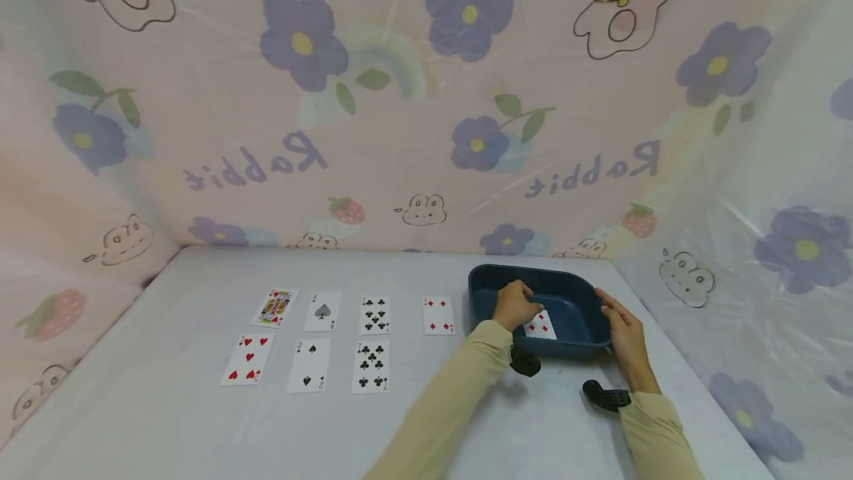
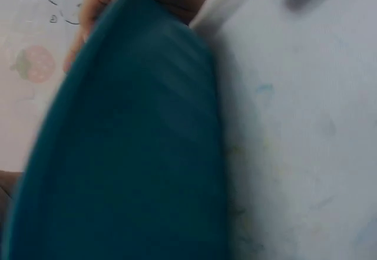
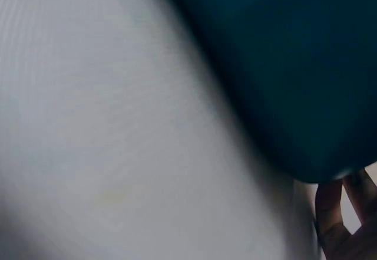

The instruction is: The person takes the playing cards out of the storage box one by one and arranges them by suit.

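A dark teal basin (image 1: 573, 347) stands at the right of the white table. My left hand (image 1: 514, 307) reaches over its near left side, fingers bent down at a playing card (image 1: 541, 327) with red diamonds inside it. The hand overlaps that card's upper left edge, and I cannot tell if the fingers pinch it. My right hand (image 1: 628, 335) grips the basin's right end at the rim. In the right wrist view, fingers (image 3: 328, 210) meet the basin's corner; in the left wrist view its outer wall (image 2: 153, 136) hides my left fingertips.
A four of diamonds (image 1: 438, 316) lies left of the basin. Farther left are two clubs cards (image 1: 370, 367), an ace (image 1: 323, 312) and two of spades (image 1: 309, 367), a face card (image 1: 275, 307) and a five of hearts (image 1: 247, 359). A patterned curtain (image 1: 400, 132) surrounds the table.
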Demonstrator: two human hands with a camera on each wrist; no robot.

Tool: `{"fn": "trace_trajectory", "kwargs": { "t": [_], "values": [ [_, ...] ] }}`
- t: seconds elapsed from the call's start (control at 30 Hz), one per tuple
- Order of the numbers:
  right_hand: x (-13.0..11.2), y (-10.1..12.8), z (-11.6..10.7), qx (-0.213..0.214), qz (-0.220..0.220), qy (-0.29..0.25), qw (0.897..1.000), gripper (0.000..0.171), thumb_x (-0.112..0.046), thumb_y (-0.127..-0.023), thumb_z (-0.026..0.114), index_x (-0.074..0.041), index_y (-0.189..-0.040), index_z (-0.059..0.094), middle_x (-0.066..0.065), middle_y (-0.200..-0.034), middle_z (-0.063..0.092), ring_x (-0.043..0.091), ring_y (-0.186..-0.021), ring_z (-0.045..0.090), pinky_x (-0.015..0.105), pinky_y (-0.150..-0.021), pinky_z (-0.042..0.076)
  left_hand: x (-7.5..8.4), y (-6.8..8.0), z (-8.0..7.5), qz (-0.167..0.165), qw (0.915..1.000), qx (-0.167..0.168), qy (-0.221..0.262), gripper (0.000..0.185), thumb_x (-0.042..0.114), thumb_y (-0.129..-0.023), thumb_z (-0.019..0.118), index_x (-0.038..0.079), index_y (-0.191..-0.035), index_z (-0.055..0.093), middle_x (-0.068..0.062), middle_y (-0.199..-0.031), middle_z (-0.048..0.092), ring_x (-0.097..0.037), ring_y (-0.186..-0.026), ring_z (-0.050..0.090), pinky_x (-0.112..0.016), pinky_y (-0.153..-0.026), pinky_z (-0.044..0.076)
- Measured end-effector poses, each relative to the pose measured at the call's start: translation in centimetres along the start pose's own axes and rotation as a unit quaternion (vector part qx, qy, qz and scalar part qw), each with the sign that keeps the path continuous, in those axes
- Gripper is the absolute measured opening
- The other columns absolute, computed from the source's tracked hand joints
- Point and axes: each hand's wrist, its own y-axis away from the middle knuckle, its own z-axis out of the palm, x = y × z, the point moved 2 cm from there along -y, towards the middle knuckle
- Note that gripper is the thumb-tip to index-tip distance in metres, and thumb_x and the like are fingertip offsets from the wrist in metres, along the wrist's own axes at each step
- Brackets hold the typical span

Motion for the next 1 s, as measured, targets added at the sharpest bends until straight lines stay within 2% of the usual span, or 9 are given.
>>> {"fn": "trace_trajectory", "kwargs": {
  "t": [0.17, 0.3, 0.5, 0.57, 0.77, 0.87, 1.0],
  "values": [
    [0.3, 0.1, 0.2, -0.003, 0.009, -0.004, 1.0, 0.045, -0.023, -0.106, 0.036, -0.004, -0.147, 0.04, 0.01, -0.153, 0.033, 0.015, -0.141, 0.024, 0.037, -0.113, 0.016, -0.7, -0.2, 0.4, 0.01, 0.9988, -0.015, -0.045, 0.026, 0.011, -0.079, 0.081, 0.005, -0.099, 0.065, -0.008, -0.101, 0.062, -0.023, -0.104, 0.054, -0.028, -0.085, 0.045],
    [0.5, 0.1, 0.3, 0.001, 0.01, -0.004, 1.0, 0.045, -0.024, -0.106, 0.038, -0.003, -0.146, 0.041, 0.009, -0.152, 0.035, 0.015, -0.14, 0.026, 0.036, -0.113, 0.018, -1.2, -0.5, 0.6, 0.023, 0.9957, -0.036, -0.082, 0.032, 0.012, -0.076, 0.084, 0.005, -0.101, 0.066, -0.007, -0.099, 0.061, -0.024, -0.1, 0.054, -0.03, -0.087, 0.043],
    [0.6, 0.0, 0.5, -0.001, 0.003, -0.003, 1.0, 0.045, -0.024, -0.106, 0.038, -0.004, -0.146, 0.042, 0.009, -0.151, 0.036, 0.014, -0.138, 0.028, 0.033, -0.112, 0.021, -1.7, -1.4, 1.2, 0.034, 0.9868, -0.045, -0.152, 0.039, 0.01, -0.067, 0.089, 0.007, -0.099, 0.067, -0.004, -0.095, 0.061, -0.02, -0.1, 0.054, -0.028, -0.088, 0.038],
    [0.6, -0.1, 0.4, -0.001, 0.001, -0.001, 1.0, 0.045, -0.025, -0.106, 0.037, -0.004, -0.146, 0.041, 0.009, -0.151, 0.035, 0.013, -0.138, 0.028, 0.035, -0.112, 0.02, -1.7, -1.5, 1.2, 0.031, 0.9855, -0.05, -0.159, 0.042, 0.007, -0.064, 0.09, 0.008, -0.099, 0.067, -0.004, -0.094, 0.059, -0.019, -0.099, 0.053, -0.028, -0.087, 0.038],
    [0.6, -0.1, 0.3, 0.005, -0.001, -0.001, 1.0, 0.045, -0.024, -0.106, 0.037, -0.003, -0.145, 0.041, 0.011, -0.151, 0.035, 0.015, -0.138, 0.028, 0.038, -0.113, 0.019, -1.6, -1.5, 1.2, 0.058, 0.9785, -0.055, -0.19, 0.047, 0.004, -0.059, 0.093, 0.009, -0.099, 0.068, -0.002, -0.089, 0.058, -0.016, -0.094, 0.053, -0.026, -0.081, 0.037],
    [0.6, -0.1, 0.3, 0.008, 0.004, -0.001, 1.0, 0.045, -0.023, -0.106, 0.037, -0.003, -0.145, 0.041, 0.011, -0.151, 0.035, 0.016, -0.139, 0.027, 0.038, -0.113, 0.019, -1.6, -1.4, 1.2, 0.057, 0.9795, -0.06, -0.184, 0.048, 0.003, -0.058, 0.092, 0.009, -0.099, 0.067, -0.002, -0.089, 0.057, -0.017, -0.092, 0.051, -0.025, -0.081, 0.036],
    [0.4, -0.2, 0.1, 0.009, 0.003, 0.001, 1.0, 0.044, -0.022, -0.106, 0.036, -0.003, -0.146, 0.041, 0.012, -0.151, 0.034, 0.018, -0.139, 0.026, 0.039, -0.113, 0.019, -1.2, -1.3, 1.0, 0.038, 0.9838, -0.065, -0.163, 0.049, -0.002, -0.058, 0.091, 0.009, -0.099, 0.067, -0.005, -0.094, 0.055, -0.022, -0.093, 0.048, -0.028, -0.084, 0.037]
  ]
}}
